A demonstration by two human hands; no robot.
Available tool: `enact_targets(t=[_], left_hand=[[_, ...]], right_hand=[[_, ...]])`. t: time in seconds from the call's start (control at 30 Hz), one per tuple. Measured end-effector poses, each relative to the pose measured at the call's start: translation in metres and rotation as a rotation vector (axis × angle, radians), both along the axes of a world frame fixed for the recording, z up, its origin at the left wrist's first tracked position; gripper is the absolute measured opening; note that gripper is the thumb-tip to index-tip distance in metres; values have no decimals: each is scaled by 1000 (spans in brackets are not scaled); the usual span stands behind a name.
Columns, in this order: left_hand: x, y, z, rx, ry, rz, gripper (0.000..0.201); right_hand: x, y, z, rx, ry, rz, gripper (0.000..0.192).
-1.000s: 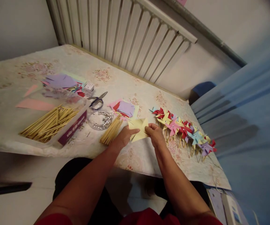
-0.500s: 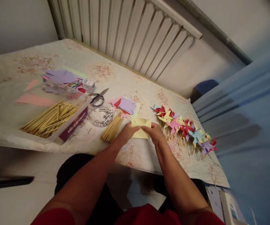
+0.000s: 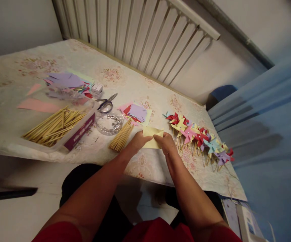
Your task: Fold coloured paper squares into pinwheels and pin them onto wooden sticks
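A square sheet of yellow paper (image 3: 152, 144) with cut corners is held between both hands over the table's near edge. My left hand (image 3: 139, 140) pinches its left side, thumb on top. On the right side, my right hand (image 3: 167, 142) grips it the same way, and the two thumbs almost meet at the middle. Just left of my left hand lies a bundle of thin wooden sticks (image 3: 121, 137). Behind it is a stack of coloured paper squares (image 3: 136, 112). Several finished paper pinwheels (image 3: 188, 133) on sticks lie right of my right hand.
A plastic box (image 3: 81, 134) of wooden sticks stands at the left. Beside it are a clear round dish (image 3: 100, 126) of small shiny pieces, scissors (image 3: 106, 103), a small white box (image 3: 97, 89) and a pile of paper (image 3: 64, 80). A radiator (image 3: 135, 37) lines the back; a blue curtain (image 3: 266, 127) hangs right.
Both hands keep hold of the yellow paper and have barely moved; the thumbs press at its middle. The view has shifted slightly.
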State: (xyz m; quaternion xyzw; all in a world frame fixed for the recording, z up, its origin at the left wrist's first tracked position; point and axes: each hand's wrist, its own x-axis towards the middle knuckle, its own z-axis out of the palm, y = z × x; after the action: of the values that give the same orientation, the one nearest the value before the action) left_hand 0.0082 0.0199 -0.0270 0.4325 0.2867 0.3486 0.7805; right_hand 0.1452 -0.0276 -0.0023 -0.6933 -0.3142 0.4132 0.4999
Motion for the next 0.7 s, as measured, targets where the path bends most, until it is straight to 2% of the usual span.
enact_targets(t=[0.13, 0.33, 0.57, 0.7], left_hand=[[2, 0, -5, -28, -37, -11, 40], [5, 2, -15, 18, -19, 5, 45], [2, 1, -9, -9, -42, -19, 46], [3, 1, -10, -30, -50, -8, 49]], right_hand=[[-3, -1, -1, 28, 8, 12, 27], [-7, -2, 0, 30, 26, -48, 25], [-6, -2, -1, 43, 63, -52, 26], [-2, -3, -4, 36, 16, -55, 29]])
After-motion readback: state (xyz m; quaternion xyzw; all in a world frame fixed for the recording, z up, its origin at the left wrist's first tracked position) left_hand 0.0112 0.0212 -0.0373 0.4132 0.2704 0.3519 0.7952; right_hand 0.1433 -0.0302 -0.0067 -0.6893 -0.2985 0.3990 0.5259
